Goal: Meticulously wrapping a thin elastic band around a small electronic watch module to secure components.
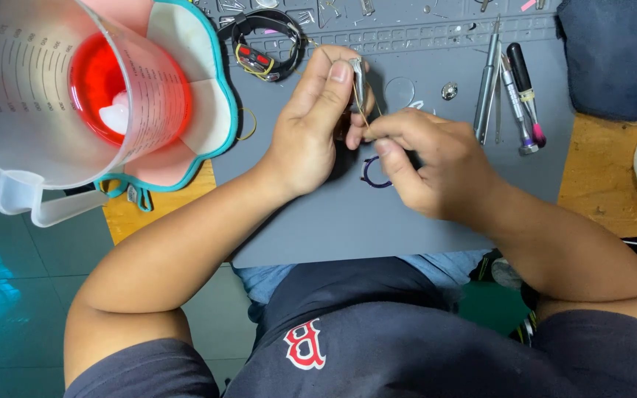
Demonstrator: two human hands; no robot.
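Head view: left hand (307, 133) pinches a small silver piece (357, 79) upright; right hand (436, 166), just beside it, grips what looks like thin wire (363, 114) running up along it.

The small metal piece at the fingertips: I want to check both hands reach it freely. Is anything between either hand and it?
Nothing visible is. The left hand already pinches the small metal piece upright, and the right hand meets it from beside it, above the grey mat.
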